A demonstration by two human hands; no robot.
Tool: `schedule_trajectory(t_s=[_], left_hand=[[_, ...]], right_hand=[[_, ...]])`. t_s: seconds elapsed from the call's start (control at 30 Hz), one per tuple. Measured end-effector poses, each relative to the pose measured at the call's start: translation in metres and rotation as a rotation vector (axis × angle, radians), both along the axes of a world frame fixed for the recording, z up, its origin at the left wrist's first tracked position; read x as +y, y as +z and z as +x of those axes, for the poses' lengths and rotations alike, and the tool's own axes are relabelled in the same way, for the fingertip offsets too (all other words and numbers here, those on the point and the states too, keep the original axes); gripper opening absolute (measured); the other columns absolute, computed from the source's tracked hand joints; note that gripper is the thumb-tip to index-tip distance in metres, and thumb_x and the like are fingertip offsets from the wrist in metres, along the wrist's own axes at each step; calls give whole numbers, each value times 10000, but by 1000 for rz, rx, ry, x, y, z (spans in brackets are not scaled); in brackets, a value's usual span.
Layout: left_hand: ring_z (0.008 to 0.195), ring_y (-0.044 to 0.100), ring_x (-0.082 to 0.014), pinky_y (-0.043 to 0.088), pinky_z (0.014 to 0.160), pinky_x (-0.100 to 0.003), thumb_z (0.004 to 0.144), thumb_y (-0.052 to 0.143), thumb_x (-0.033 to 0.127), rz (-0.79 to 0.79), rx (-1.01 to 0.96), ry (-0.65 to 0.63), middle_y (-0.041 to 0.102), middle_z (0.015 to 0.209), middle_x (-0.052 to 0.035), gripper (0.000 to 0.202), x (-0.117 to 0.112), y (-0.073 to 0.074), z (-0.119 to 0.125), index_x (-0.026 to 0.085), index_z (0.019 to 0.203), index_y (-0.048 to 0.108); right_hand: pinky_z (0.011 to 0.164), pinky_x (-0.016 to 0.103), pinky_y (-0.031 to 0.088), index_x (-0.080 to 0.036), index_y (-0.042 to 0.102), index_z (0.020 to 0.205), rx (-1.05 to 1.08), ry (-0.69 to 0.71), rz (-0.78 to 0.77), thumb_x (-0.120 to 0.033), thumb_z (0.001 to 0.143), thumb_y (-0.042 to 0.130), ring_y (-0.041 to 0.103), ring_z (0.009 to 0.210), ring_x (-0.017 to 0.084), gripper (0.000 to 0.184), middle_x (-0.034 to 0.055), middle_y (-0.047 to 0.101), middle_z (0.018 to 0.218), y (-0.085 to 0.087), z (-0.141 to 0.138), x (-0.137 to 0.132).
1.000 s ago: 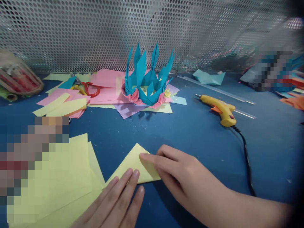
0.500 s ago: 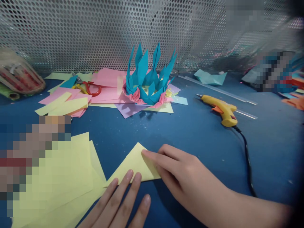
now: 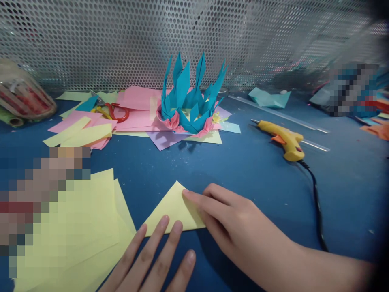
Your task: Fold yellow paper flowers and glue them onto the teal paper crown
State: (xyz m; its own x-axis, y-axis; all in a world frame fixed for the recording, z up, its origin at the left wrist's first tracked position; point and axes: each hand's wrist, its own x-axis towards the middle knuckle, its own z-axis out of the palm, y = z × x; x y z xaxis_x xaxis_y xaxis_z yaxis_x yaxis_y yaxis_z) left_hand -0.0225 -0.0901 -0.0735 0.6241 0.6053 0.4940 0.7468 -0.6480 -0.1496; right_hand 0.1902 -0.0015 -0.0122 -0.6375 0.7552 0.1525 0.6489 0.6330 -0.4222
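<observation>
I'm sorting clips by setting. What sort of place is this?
Likely a paper-craft workbench: a folded yellow paper, a blue paper flower, a glue gun and scissors lie on a blue table.

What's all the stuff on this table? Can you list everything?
triangle: one, yellow, front middle, under fingertips
sheets: a stack, yellow, front left
flower: one, blue and pink, back middle
papers: many, pink, yellow, purple, around the flower
scissors: one, red handles, on the papers
glue gun: one, yellow, right
glue sticks: two, clear, by the glue gun
table: one, blue
mesh: one, grey, behind
left hand: fingertips at the triangle's near edge
right hand: fingers flat on the triangle
</observation>
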Motion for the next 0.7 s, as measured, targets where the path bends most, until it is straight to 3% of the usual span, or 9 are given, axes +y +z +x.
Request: schedule_trajectory(t_s=[0.13, 0.33, 0.57, 0.7], left_hand=[[1486, 288, -318, 189, 1222, -486, 1064, 320, 239, -17, -31, 2, 472, 1517, -113, 434, 0, 0, -1, 228, 1477, 452], [1488, 296, -297, 203, 1225, -460, 1039, 317, 118, -61, 25, -61, 568, 1453, -89, 503, 3, 8, -10, 227, 1522, 405], [1478, 332, -274, 235, 1225, -427, 1029, 358, 141, -25, 13, -88, 619, 1415, -41, 469, 8, 12, -12, 269, 1453, 511], [1453, 378, -264, 274, 1215, -410, 1026, 377, 195, 17, -25, -33, 683, 1312, -29, 409, 4, 12, -9, 271, 1373, 577]], right_hand=[[546, 271, 574, -110, 708, 1204, -10, 14, 4, -62, 927, 420, 608, 581, 159, 402, 64, 603, 761, 0, -1, -1], [580, 252, 579, -103, 656, 1267, -92, 45, 63, -25, 901, 465, 617, 625, 157, 420, 68, 612, 801, -1, 1, -3], [578, 273, 572, -109, 645, 1244, -96, 64, 76, 1, 889, 490, 604, 633, 167, 402, 64, 600, 811, -2, -1, -3], [566, 272, 557, -134, 656, 1209, -81, 47, 81, -10, 893, 508, 596, 630, 165, 370, 47, 587, 801, -2, -1, 0]])
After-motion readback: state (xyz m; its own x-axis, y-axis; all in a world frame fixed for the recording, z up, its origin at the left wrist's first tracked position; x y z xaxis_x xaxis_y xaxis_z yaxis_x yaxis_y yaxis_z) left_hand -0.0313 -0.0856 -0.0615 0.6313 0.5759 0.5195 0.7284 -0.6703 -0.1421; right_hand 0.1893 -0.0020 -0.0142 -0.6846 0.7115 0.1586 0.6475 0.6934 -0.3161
